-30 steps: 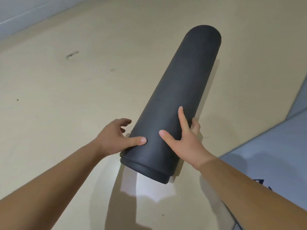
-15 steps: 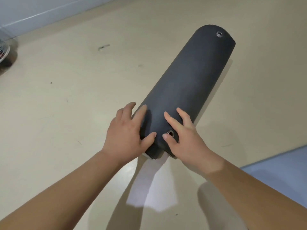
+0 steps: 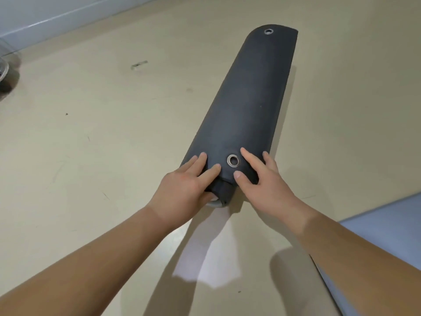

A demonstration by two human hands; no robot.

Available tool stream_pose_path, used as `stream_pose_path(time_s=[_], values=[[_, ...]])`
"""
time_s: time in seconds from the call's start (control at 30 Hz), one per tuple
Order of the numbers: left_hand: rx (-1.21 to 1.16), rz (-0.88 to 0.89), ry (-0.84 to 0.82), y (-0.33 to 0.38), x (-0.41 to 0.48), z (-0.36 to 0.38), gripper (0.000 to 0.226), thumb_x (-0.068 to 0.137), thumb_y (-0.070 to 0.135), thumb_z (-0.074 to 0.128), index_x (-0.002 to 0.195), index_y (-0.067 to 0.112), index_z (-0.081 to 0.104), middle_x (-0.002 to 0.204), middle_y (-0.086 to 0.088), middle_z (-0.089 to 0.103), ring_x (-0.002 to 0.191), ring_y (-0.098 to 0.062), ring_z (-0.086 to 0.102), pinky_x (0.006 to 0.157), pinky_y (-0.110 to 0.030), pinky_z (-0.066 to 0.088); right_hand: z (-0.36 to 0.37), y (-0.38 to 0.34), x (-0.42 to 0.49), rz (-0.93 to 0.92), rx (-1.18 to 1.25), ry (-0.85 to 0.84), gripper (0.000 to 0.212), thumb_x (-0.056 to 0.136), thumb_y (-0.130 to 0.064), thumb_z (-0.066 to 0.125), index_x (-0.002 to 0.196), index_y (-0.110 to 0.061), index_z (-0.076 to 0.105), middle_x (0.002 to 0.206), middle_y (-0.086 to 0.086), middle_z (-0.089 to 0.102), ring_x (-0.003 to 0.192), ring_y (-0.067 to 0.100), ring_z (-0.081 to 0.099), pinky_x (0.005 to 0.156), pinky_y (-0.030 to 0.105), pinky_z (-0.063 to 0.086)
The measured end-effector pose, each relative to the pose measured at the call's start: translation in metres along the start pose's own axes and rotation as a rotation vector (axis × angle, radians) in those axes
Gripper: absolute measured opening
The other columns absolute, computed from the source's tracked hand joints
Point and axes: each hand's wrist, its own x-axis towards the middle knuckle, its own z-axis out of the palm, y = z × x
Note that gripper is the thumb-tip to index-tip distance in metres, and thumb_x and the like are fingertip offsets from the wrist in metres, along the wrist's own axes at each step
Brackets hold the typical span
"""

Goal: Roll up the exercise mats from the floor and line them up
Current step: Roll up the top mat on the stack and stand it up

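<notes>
The rolled black mat (image 3: 246, 106) lies on the floor (image 3: 102, 144), stretching away from both hands, its near end under them. The left hand (image 3: 189, 185) rests on the left shoulder of that end, fingers fairly straight and pressing down, gripping nothing. The right hand (image 3: 262, 181) lies flat on the right side with its fingers spread, also just pressing. A metal eyelet (image 3: 232, 160) sits between the two thumbs.

The step in hand looks like settling the finished roll so it stays closed. To do it well, I would keep even pressure from both palms and turn the roll until the loose edge carrying the eyelets is tucked underneath, since with that edge on top the foam will likely spring open. The inner layers poke out a little at the near end, just below the left hand, so a push there would square it up before it goes into line. A blue mat (image 3: 387, 236) lies to the right of the right hand.

Compared with half a second ago, the roll has turned: the near eyelet has come up from beside the right thumb to the top, and the far eyelet (image 3: 268, 31) faces up. A second ago no eyelets showed.
</notes>
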Motion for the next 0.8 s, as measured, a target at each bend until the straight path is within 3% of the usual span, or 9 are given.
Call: stream_pose_path(time_s=[0.13,0.27,0.37,0.43,0.5,0.57,0.63,0.7,0.8], values=[[-0.275,-0.147,0.041,0.012,0.009,0.013,0.055,0.095,0.048,0.061,0.138,0.014,0.055,0.122,-0.008,0.072,0.086,-0.031,0.075,0.067,-0.034,0.059,-0.016,-0.006,0.005,-0.109,-0.090,0.079,0.057,0.101,-0.054,0.053,0.154,-0.055,0.035,0.173,-0.012,-0.004,0.158,0.016,0.020,0.125,0.039,0.028],[-0.514,-0.504,-0.163,0.006,-0.028,0.034,0.048,0.100,0.022,0.064,0.145,0.025,0.046,0.125,0.011,0.069,0.114,-0.021,0.070,0.090,-0.036,0.056,-0.011,-0.018,0.004,-0.258,-0.306,-0.044,0.046,0.109,-0.035,0.045,0.154,-0.043,0.047,0.170,-0.028,0.005,0.154,0.003,0.023,0.116,0.036,0.040],[-0.642,-0.760,-0.129,-0.009,-0.036,0.013,0.055,0.098,0.009,0.057,0.150,0.026,0.052,0.136,0.020,0.057,0.136,-0.012,0.056,0.103,-0.025,0.043,0.008,-0.027,0.003,-0.313,-0.421,-0.108,0.049,0.108,-0.031,0.043,0.154,-0.047,0.043,0.169,-0.030,0.007,0.155,-0.006,0.012,0.114,0.032,0.039],[-0.728,-0.841,-0.036,-0.009,-0.026,-0.005,0.054,0.104,0.025,0.057,0.157,0.031,0.046,0.149,0.025,0.049,0.140,-0.003,0.047,0.110,-0.024,0.037,0.016,-0.038,0.010,-0.342,-0.504,-0.103,0.049,0.106,-0.030,0.043,0.153,-0.045,0.046,0.171,-0.024,0.011,0.156,-0.002,0.013,0.115,0.033,0.035],[-0.796,-0.854,-0.078,0.001,-0.006,-0.016,0.042,0.105,0.052,0.054,0.146,0.048,0.048,0.134,0.044,0.051,0.125,0.014,0.051,0.105,-0.015,0.039,0.018,-0.048,0.015,-0.384,-0.517,-0.108,0.045,0.104,-0.027,0.045,0.145,-0.041,0.057,0.171,-0.020,0.019,0.155,0.004,0.018,0.114,0.036,0.036],[-0.763,-0.880,-0.103,0.011,0.018,-0.014,0.037,0.097,0.072,0.051,0.118,0.042,0.058,0.108,0.028,0.070,0.104,0.000,0.067,0.086,-0.021,0.050,0.017,-0.046,0.021,-0.368,-0.384,-0.027,0.035,0.103,-0.026,0.048,0.131,-0.036,0.067,0.168,-0.016,0.029,0.151,0.011,0.022,0.113,0.039,0.038],[-0.693,-0.944,-0.096,0.017,0.036,-0.006,0.074,0.084,0.085,0.055,0.123,0.022,0.053,0.111,0.008,0.067,0.104,-0.021,0.066,0.085,-0.036,0.054,0.012,-0.035,0.028,-0.176,-0.266,0.070,0.040,0.104,-0.038,0.049,0.143,-0.043,0.054,0.169,-0.007,0.021,0.153,0.019,0.018,0.117,0.046,0.035],[-0.600,-0.977,-0.116,0.020,0.040,0.004,0.099,0.072,0.091,0.063,0.135,0.017,0.045,0.123,0.003,0.062,0.111,-0.027,0.064,0.091,-0.043,0.056,0.007,-0.020,0.028,0.095,-0.141,-0.050,0.061,0.102,-0.055,0.048,0.156,-0.060,0.021,0.173,-0.005,0.006,0.157,0.026,0.017,0.123,0.049,0.030],[-0.508,-0.932,-0.083,0.024,0.034,0.013,0.103,0.066,0.089,0.070,0.135,0.017,0.044,0.117,0.004,0.060,0.106,-0.024,0.063,0.084,-0.040,0.055,0.011,-0.002,0.025,0.202,0.347,-0.169,0.073,0.099,-0.053,0.058,0.148,-0.075,0.009,0.171,-0.017,0.021,0.154,0.016,0.030,0.125,0.044,0.030]])
